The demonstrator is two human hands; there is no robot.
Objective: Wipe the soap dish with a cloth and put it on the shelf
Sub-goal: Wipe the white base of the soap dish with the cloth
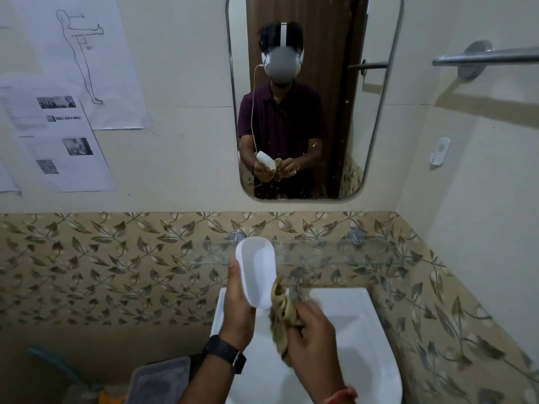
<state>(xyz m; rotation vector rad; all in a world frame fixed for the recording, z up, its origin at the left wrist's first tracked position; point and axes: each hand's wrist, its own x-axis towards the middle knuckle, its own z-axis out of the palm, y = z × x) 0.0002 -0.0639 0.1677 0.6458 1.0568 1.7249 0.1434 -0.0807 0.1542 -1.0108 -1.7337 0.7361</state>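
left hand [237, 304] wrapped around the near end of the soap dish [257, 274], thumb up along its left rim, remaining digits hidden behind the shell. right hand [313, 330] closed on a bunched tan cloth [282, 313], wad pressed against the dish's lower right edge, loose tail hanging below. blurred a little, so exact contact of the cloth with the inside wall hard to tell.

held up over the white sink [361, 322], open side facing the camera, tilted with the far end raised toward the glass shelf [335, 253] on the leaf-patterned tile. not yet on that shelf; well clear of it, in the air. same pose shown small in the mirror [315, 112].

likely light, thin moulded plastic: stiff enough to keep shape, but apt to flex if squeezed hard across the long sides. smooth, possibly damp, so probably slippery; a drop into the ceramic basin would more likely clatter than break. best held as here, by one short end with the thumb hooked over the rim, leaving the hollow free for wiping. cloth soft and limp, easy to push into the rounded corners.

for placing, better pinched by the rim and set down flat, gently, the shelf being glass and narrow.
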